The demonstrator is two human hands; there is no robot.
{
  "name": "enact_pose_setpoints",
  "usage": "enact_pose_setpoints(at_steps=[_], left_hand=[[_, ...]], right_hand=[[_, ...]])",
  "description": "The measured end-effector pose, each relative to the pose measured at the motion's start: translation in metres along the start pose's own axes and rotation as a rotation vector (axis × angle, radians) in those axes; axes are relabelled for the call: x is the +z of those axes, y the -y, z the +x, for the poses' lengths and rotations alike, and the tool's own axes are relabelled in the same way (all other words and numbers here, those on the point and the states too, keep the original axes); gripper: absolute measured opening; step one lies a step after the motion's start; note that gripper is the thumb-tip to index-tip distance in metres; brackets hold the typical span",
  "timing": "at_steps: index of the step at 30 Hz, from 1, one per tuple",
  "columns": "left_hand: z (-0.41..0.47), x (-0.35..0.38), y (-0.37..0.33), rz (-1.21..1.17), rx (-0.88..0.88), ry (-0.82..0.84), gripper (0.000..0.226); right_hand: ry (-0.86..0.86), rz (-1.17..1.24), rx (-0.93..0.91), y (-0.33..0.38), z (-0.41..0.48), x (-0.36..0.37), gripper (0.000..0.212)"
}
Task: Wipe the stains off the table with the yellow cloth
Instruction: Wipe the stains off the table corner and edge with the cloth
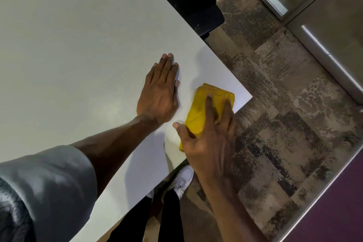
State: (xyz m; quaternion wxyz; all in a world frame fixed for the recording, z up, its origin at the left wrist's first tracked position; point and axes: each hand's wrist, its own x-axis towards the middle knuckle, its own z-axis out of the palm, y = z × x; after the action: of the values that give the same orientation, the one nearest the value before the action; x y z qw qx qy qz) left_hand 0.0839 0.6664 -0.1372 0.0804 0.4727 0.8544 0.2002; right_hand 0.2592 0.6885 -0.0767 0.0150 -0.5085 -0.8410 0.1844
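Beyond and left of the right hand, pressed flat with spread fingers on the yellow cloth: wide bare table, blocked only by the left hand, lying flat, fingers together, just beside the cloth, forearm slanting back across the near surface. Right of the grip and just past the cloth: table corner, then open carpeted floor. Farther off along the far edge: a black chair pushed against the table.
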Motion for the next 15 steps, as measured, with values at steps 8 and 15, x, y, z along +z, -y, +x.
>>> enact_pose_setpoints(at_steps=[8,15], left_hand=[[0.001,0.003,0.002,0.032,0.020,-0.048,0.057],[0.002,0.004,0.001,0.035,0.020,-0.068,0.056]], right_hand=[[0.027,-0.187,-0.074,0.006,-0.002,0.015,0.075],[0.081,-0.209,-0.050,-0.020,-0.003,0.003,0.090]])
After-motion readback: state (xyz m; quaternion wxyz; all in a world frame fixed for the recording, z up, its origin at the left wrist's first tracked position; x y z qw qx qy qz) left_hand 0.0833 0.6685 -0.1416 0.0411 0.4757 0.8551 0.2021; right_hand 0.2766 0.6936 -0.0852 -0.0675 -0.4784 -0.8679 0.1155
